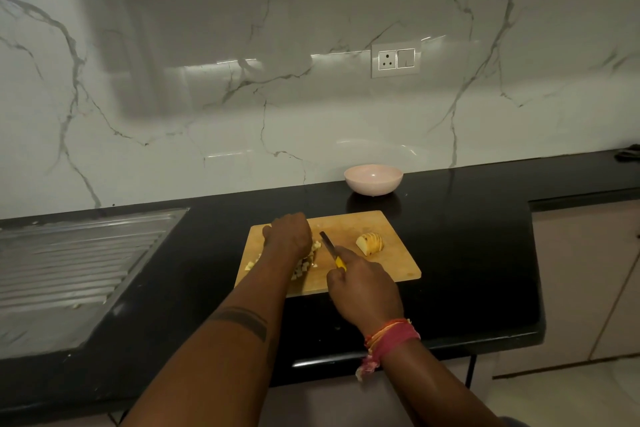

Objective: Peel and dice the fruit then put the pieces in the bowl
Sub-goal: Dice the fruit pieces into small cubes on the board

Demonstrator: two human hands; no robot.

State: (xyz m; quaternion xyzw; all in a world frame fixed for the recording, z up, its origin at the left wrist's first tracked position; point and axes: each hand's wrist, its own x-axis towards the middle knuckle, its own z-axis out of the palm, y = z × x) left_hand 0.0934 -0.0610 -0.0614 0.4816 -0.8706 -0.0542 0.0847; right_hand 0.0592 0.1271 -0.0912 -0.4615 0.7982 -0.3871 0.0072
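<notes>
On the cutting board (388, 267), my left hand (289, 236) covers the diced pieces (301, 269), fingers curled. My right hand (363, 291) grips the knife (329, 246). Right of both lies the unpeeled fruit chunk (370, 243).

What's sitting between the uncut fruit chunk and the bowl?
Nothing: in the head view only bare cutting board and black counter separate the fruit chunk from the bowl.

Black countertop (467, 253) meets a white marble-patterned backsplash (207, 97); a wall socket with switch (396, 59) is mounted on it; a ribbed steel drainboard (76, 253) sits at left
</notes>
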